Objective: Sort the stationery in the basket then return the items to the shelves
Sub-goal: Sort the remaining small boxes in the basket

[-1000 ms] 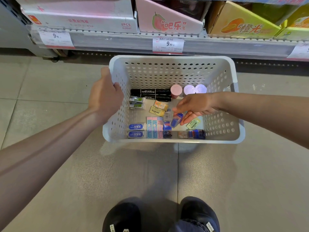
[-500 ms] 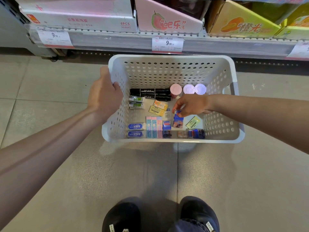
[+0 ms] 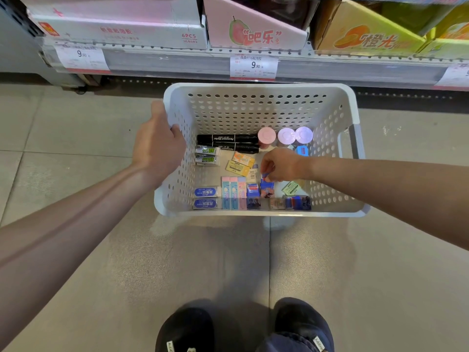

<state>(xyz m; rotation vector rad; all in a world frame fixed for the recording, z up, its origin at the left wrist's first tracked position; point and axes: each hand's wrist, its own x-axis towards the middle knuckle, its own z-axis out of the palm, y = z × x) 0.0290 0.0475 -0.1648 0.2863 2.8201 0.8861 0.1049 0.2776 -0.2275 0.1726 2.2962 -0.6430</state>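
Note:
A white perforated basket (image 3: 261, 107) sits on the floor below a shelf. My left hand (image 3: 158, 143) grips its left rim. Inside the basket, my right hand (image 3: 280, 165) pinches the top of a small blue eraser pack (image 3: 266, 188) that stands near the front row. Around it lie two black markers (image 3: 228, 142), three round pastel lids (image 3: 285, 135), green-label erasers (image 3: 206, 154), orange and yellow erasers (image 3: 239, 163), blue erasers (image 3: 205, 193), pink and teal packs (image 3: 232, 190) and a blue item (image 3: 302, 150).
The bottom shelf (image 3: 177, 62) behind the basket carries price tags (image 3: 253, 66) and cardboard boxes (image 3: 256, 29). Grey tiled floor surrounds the basket. My two dark shoes (image 3: 302, 326) stand at the frame's lower edge.
My right hand brought the small blue eraser pack down and stood it beside the other blue pack in the front row. My left hand stayed on the rim.

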